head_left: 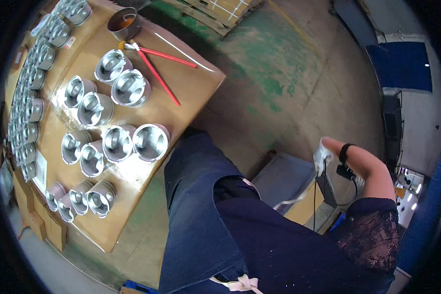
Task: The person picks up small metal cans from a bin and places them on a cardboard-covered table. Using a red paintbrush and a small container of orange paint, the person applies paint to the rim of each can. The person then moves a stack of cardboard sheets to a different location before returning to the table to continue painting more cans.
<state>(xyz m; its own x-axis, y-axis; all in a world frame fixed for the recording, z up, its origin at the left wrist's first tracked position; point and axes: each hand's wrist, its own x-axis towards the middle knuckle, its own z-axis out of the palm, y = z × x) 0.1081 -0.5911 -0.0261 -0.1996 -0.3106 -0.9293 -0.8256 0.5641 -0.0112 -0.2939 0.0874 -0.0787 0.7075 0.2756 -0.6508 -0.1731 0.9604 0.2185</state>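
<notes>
Right hand (331, 146): held out at the right, well apart from the table; white cloth hides the fingers, so I cannot tell whether they are wide or narrow.
White cloth (322, 159): over the right hand's fingers, glove or rag unclear, near the right end of the grey-topped box.
Left hand: out of view, so I cannot tell its fingers.
Wrist: a black band (345, 153), with a small black device (346, 171) just beside it.
Grey-topped box (285, 172): between the apron (196, 230) and the right hand.
Table (191, 87): brown-covered, its near edge beside the apron.
Pistons (151, 142): twelve silver ones in three groups of four, running from the upper edge toward the bottom corner; one sits close to the near edge.
More pistons (35, 110): packed in rows along the far left edge.
Brushes (159, 79): two, red-handled, handles spread toward the right corner.
Pot (123, 24): metal, orange inside, at the upper edge, just beyond the brush heads.
</notes>
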